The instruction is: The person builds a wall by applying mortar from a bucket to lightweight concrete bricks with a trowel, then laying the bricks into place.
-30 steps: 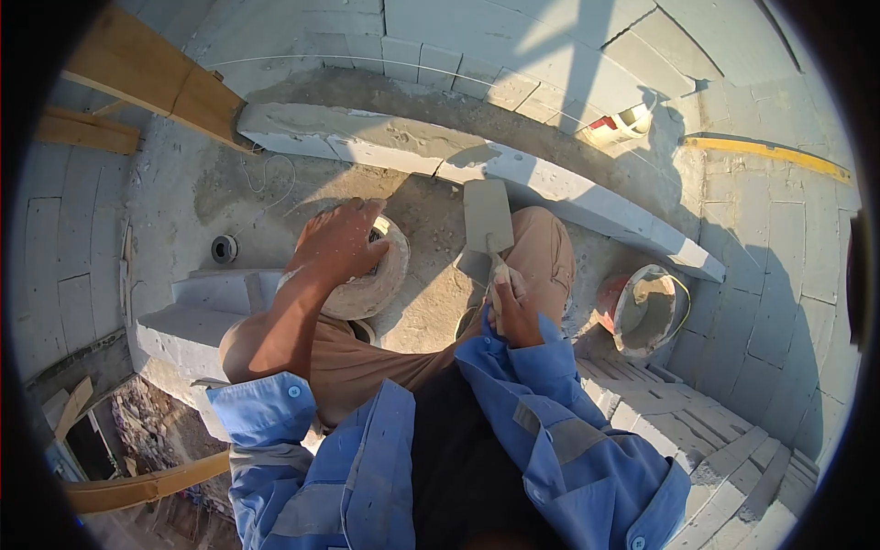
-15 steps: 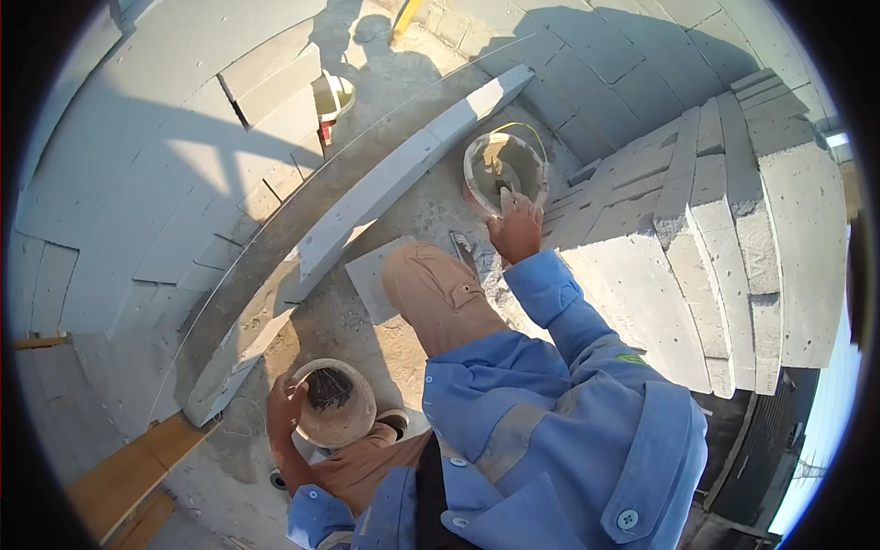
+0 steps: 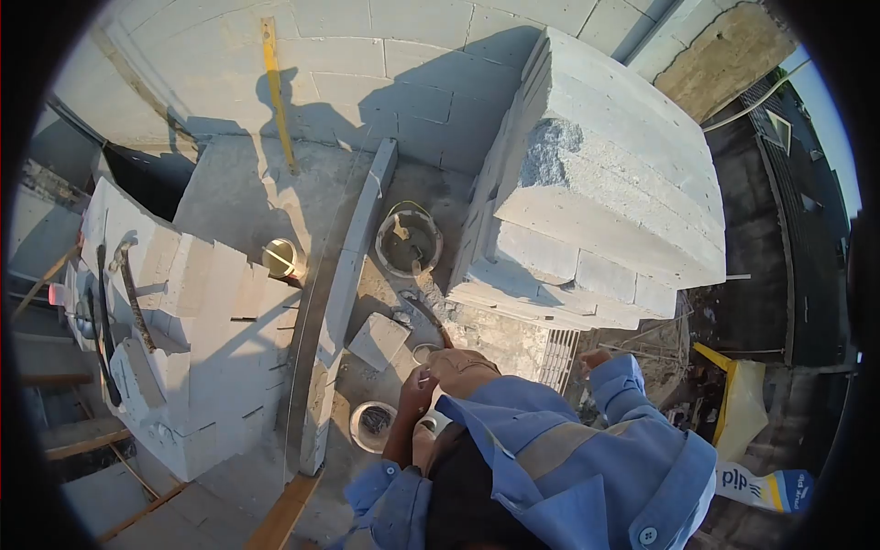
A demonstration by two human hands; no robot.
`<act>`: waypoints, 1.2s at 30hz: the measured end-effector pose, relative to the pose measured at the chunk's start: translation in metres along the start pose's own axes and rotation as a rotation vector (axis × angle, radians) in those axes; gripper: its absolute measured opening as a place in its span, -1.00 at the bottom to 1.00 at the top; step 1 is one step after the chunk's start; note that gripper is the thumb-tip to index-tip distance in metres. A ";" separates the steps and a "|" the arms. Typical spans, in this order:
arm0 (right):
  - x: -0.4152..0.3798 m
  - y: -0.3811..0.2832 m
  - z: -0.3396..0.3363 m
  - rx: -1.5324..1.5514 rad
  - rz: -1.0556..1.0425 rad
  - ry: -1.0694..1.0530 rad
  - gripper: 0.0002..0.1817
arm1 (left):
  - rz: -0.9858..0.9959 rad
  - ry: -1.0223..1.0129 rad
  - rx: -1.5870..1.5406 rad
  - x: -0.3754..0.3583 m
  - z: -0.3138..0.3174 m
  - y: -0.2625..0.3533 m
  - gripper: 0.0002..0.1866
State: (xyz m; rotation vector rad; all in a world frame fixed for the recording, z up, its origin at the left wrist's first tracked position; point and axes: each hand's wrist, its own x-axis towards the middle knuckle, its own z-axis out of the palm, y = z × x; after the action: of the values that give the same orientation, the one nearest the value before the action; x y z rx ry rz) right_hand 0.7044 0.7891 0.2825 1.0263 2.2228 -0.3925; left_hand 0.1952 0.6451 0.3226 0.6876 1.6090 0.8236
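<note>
My left hand (image 3: 419, 390) is beside my bent knee, near the small bucket (image 3: 359, 444) with dark thin pieces in it. Its fingers are loosely bent, with nothing visible in them. Out to the side, above the ground by the block stack, is my right hand (image 3: 594, 359); its fingers look slightly bent and I see nothing in them. A round mortar bucket (image 3: 380, 246) with a thin wire handle stands farther off, grey mortar inside and something sticking up at its near rim. A loose pale block (image 3: 379, 341) lies on the floor between the two buckets.
A low row of upright blocks (image 3: 353, 247) runs along the left. Tall stacked blocks (image 3: 632, 183) rise at the right. More blocks with tools (image 3: 197, 339) stand at far left, near a pale bucket (image 3: 282, 260). A yellow level (image 3: 277, 96) leans on the wall.
My right hand has left the mortar bucket and moved out to the side. My left hand has come off the small bucket to my knee. The view has turned and risen.
</note>
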 end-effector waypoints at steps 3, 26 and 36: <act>-0.120 0.099 -0.007 0.537 0.905 0.200 -0.48 | 0.189 -0.115 -0.063 0.059 0.000 0.133 -0.37; -0.194 0.136 -0.165 2.141 0.517 1.303 -0.30 | -0.027 -0.388 -0.726 0.182 0.090 0.316 -0.14; -0.191 0.133 -0.153 2.119 0.559 0.802 -0.20 | -0.125 -0.386 -0.581 0.153 0.071 0.292 -0.35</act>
State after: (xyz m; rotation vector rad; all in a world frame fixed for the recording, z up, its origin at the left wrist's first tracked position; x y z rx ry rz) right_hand 0.8309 0.8450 0.5242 2.9560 1.0070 -2.5625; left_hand 0.2382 0.9477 0.4648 0.2981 0.9846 0.9415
